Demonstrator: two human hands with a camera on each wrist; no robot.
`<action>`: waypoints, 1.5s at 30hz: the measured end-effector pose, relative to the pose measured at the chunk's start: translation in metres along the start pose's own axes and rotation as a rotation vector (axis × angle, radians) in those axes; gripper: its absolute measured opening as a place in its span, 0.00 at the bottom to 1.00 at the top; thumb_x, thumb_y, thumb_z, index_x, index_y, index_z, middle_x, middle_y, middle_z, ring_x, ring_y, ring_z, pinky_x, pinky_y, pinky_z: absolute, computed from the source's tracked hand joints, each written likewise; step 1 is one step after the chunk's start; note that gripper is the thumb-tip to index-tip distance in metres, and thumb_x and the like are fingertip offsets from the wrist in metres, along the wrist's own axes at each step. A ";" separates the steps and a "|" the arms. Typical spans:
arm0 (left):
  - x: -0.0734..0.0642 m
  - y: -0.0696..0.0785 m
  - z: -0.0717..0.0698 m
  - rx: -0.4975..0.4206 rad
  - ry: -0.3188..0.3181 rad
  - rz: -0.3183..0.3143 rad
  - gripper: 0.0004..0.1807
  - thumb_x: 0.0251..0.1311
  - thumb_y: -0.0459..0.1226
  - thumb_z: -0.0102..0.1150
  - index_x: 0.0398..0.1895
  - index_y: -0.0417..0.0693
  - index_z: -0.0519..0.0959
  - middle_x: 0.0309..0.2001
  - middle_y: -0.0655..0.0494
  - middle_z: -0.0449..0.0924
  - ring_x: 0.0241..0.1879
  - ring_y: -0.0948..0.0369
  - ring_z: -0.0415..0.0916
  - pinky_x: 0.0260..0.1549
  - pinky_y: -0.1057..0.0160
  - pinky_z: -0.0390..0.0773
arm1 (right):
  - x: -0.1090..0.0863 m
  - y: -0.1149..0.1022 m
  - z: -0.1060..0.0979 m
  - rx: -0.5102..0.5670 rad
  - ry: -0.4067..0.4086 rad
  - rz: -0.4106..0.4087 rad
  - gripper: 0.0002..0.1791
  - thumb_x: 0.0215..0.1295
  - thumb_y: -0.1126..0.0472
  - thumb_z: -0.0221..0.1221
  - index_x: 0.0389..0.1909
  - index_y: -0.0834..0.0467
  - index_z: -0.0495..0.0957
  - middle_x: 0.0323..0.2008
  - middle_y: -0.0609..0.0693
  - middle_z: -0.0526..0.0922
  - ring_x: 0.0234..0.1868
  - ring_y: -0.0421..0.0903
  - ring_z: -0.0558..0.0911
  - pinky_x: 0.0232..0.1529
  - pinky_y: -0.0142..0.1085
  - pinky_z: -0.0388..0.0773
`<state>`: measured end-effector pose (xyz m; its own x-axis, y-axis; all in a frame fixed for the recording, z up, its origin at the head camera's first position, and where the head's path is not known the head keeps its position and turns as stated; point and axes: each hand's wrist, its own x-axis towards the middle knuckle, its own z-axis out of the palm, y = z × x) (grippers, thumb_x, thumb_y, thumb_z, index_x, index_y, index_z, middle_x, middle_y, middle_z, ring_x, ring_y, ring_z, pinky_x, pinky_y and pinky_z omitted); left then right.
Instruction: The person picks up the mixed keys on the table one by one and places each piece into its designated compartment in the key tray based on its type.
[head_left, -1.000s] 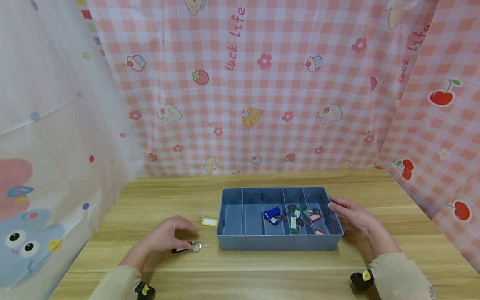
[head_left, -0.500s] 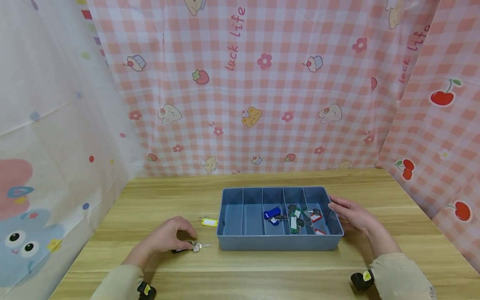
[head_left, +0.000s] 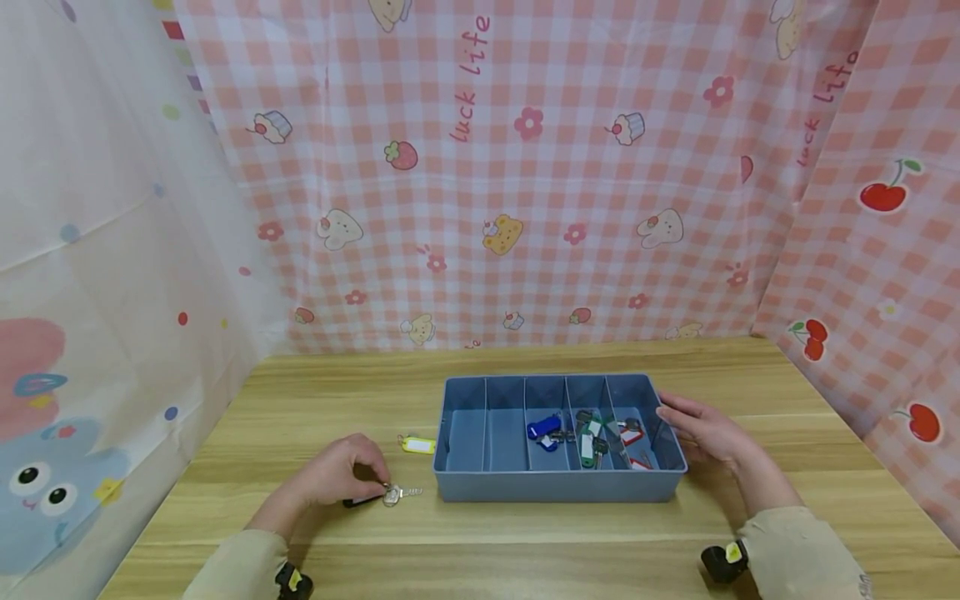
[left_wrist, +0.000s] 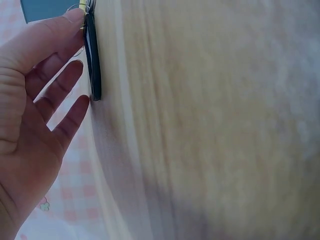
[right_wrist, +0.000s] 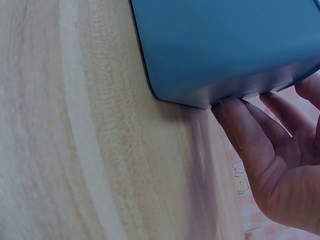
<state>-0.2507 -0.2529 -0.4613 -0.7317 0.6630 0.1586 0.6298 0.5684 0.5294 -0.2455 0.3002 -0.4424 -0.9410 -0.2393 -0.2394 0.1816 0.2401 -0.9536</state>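
At the left of the table, my left hand (head_left: pixel 345 473) pinches a key with a black tag (left_wrist: pixel 94 55) by its ring end, thumb and index finger together. The silver key (head_left: pixel 405 493) points right, toward the box, and the tag lies low at the tabletop. In the left wrist view the other fingers spread loosely behind the tag. My right hand (head_left: pixel 708 425) touches the right end wall of a blue-grey divided box (head_left: pixel 555 485), its fingertips against the outside and its thumb near the rim. The fingers look relaxed in the right wrist view.
A yellow key tag (head_left: pixel 417 445) lies against the box's left end. Inside the box, separate compartments hold blue key tags (head_left: pixel 543 426), green key tags (head_left: pixel 587 446) and red key tags (head_left: pixel 632 435) with keys. Patterned cloth (head_left: pixel 525 208) hangs behind the wooden table (head_left: pixel 525 550).
My left thumb and index finger have closed together on the black-tagged key, which stays in about the same spot. The right hand and the box have hardly moved.
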 end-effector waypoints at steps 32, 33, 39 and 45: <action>-0.005 0.002 -0.006 -0.017 0.138 0.040 0.08 0.53 0.30 0.73 0.27 0.54 0.86 0.32 0.66 0.81 0.37 0.65 0.75 0.40 0.60 0.76 | -0.001 -0.001 0.000 0.006 0.007 0.003 0.39 0.77 0.50 0.50 0.76 0.67 0.45 0.71 0.72 0.54 0.66 0.61 0.68 0.56 0.49 0.76; -0.005 0.003 -0.007 -0.020 0.143 0.039 0.08 0.53 0.30 0.72 0.27 0.54 0.86 0.32 0.66 0.81 0.36 0.65 0.75 0.40 0.61 0.76 | -0.001 -0.001 0.000 0.009 0.003 -0.001 0.39 0.77 0.51 0.50 0.76 0.67 0.45 0.70 0.72 0.55 0.65 0.59 0.69 0.56 0.49 0.76; -0.005 0.003 -0.011 -0.030 0.172 0.015 0.07 0.54 0.31 0.72 0.28 0.54 0.86 0.33 0.67 0.81 0.37 0.66 0.75 0.41 0.61 0.76 | -0.001 -0.001 0.000 0.021 0.001 -0.007 0.39 0.77 0.51 0.50 0.76 0.67 0.44 0.70 0.72 0.56 0.61 0.52 0.74 0.54 0.47 0.77; -0.003 0.006 -0.017 -0.019 0.202 0.007 0.07 0.55 0.33 0.72 0.29 0.57 0.86 0.33 0.69 0.81 0.37 0.66 0.76 0.42 0.59 0.76 | 0.000 -0.001 0.001 0.020 0.009 -0.002 0.39 0.77 0.51 0.51 0.76 0.66 0.45 0.70 0.72 0.56 0.60 0.51 0.75 0.54 0.47 0.77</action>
<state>-0.2488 -0.2596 -0.4448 -0.7657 0.5547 0.3257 0.6318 0.5535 0.5427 -0.2451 0.2993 -0.4414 -0.9436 -0.2317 -0.2364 0.1856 0.2211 -0.9574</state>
